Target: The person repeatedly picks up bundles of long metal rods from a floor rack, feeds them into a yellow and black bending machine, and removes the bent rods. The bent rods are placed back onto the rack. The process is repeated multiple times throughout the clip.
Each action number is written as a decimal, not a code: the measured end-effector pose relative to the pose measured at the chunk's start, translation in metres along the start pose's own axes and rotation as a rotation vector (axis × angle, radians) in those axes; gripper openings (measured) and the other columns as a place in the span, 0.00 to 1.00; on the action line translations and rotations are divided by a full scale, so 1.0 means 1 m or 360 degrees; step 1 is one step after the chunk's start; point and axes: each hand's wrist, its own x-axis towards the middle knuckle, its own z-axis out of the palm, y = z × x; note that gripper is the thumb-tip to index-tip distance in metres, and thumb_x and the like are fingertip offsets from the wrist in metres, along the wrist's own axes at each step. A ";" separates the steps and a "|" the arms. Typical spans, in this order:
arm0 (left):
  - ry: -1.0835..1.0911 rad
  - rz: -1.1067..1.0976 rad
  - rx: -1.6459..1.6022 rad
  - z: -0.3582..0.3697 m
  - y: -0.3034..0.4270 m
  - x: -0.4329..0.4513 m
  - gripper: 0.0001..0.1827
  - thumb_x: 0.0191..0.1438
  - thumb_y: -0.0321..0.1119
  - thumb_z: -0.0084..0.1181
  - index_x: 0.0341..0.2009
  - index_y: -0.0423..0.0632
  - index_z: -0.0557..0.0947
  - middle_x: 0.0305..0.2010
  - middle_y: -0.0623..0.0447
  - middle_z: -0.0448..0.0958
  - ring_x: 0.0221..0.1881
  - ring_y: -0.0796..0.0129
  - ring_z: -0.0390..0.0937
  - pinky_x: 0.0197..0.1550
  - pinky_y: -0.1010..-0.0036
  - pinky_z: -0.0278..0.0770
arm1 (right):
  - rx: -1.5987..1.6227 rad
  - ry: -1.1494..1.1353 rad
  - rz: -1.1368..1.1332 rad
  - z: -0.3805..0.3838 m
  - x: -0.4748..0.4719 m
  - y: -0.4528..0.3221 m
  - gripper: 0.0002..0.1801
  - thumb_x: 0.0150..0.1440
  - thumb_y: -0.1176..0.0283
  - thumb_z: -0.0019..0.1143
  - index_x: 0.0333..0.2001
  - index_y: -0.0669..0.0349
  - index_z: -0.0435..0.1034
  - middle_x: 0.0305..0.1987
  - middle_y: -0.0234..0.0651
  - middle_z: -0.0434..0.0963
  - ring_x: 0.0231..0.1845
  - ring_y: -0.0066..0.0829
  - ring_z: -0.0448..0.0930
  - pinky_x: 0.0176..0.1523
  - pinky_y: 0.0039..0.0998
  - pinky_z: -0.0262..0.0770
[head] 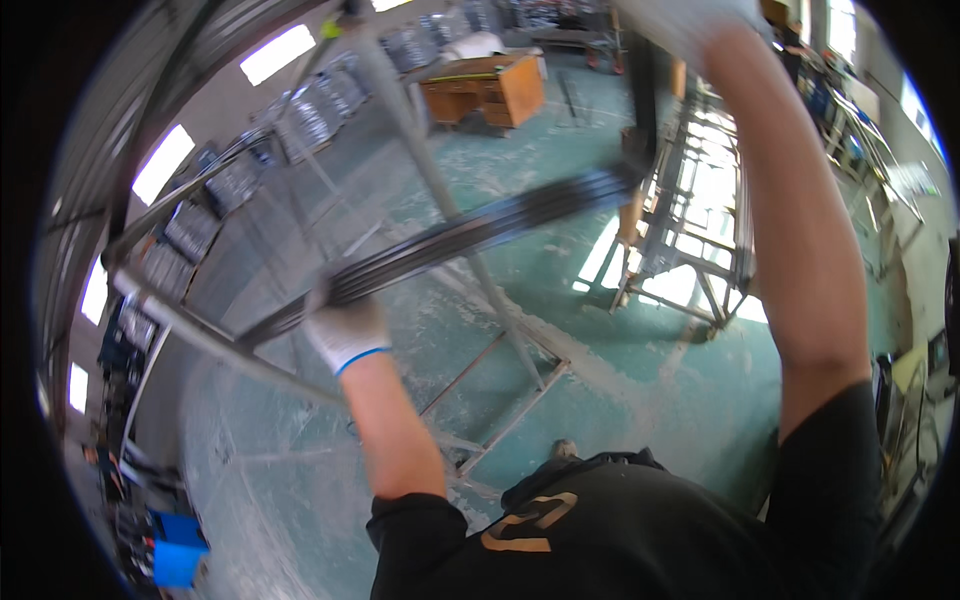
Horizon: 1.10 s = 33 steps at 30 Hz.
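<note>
Across the middle of the view runs a bundle of dark, ridged metal bars (480,229), blurred by motion. My left hand (346,326), in a white knit glove with a blue cuff, is closed around its left part. Near the right end of the bundle a dark upright bar (643,90) rises to the top of the view. High at the upper right, my right hand (697,26) is raised beside this bar, also in a pale glove. Its fingers are blurred and partly cut off, so its grip cannot be told.
A grey tubular metal rack (420,157) stands before me, its lower frame (517,420) close to my feet. To the right is a long metal frame cart (697,277). A wooden desk (517,94), wrapped stacks (307,112) and blue bins (180,555) are farther off.
</note>
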 end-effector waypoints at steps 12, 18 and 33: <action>0.0378 0.0219 -0.0346 -0.152 0.069 0.062 0.20 0.70 0.33 0.56 0.63 0.38 0.80 0.61 0.44 0.82 0.59 0.58 0.79 0.65 0.59 0.75 | 0.1252 -0.0644 -0.0884 0.260 -0.251 0.015 0.08 0.62 0.61 0.67 0.39 0.51 0.80 0.37 0.33 0.82 0.44 0.36 0.85 0.54 0.42 0.84; 0.0743 -0.0479 -0.0210 -0.157 -0.099 -0.016 0.18 0.71 0.39 0.57 0.59 0.41 0.80 0.56 0.47 0.83 0.57 0.58 0.80 0.59 0.59 0.78 | 0.0206 -0.1339 0.1435 0.316 -0.434 0.351 0.21 0.64 0.63 0.70 0.58 0.60 0.81 0.53 0.48 0.88 0.52 0.43 0.90 0.58 0.39 0.86; 0.0634 -0.1646 0.1395 0.012 -0.541 -0.035 0.17 0.69 0.46 0.63 0.53 0.48 0.80 0.46 0.48 0.83 0.46 0.57 0.80 0.47 0.62 0.74 | 0.0389 -0.0858 0.3130 0.557 -0.541 0.793 0.44 0.57 0.46 0.81 0.62 0.74 0.77 0.60 0.52 0.86 0.59 0.45 0.86 0.67 0.43 0.79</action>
